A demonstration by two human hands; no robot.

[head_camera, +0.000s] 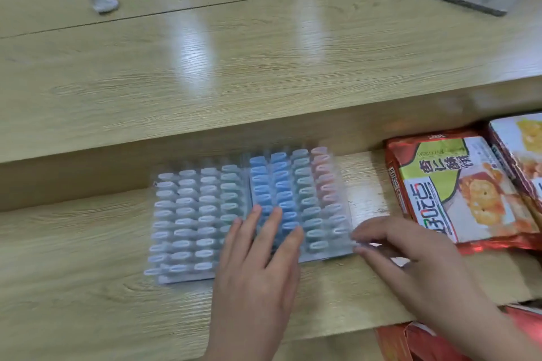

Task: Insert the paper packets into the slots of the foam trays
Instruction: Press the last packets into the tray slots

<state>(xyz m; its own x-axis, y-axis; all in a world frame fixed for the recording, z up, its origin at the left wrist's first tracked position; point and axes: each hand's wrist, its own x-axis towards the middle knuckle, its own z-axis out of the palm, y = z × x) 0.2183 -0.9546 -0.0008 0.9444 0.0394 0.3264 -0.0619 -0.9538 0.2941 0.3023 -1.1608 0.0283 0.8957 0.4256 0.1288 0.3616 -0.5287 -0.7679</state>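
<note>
Two blurred foam trays (pixel 187 223), one partly under the left hand (pixel 258 267).

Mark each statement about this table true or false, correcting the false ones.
1. Two trays lie side by side. True: left tray, right tray.
2. The left hand lies flat on the right tray. True.
3. The blue packets sit in the left tray. False: the blue packets are in the right tray.
4. The biscuit packs lie left of the trays. False: the biscuit packs lie right of them.
5. The right hand pinches the right tray's near corner. True.
</note>
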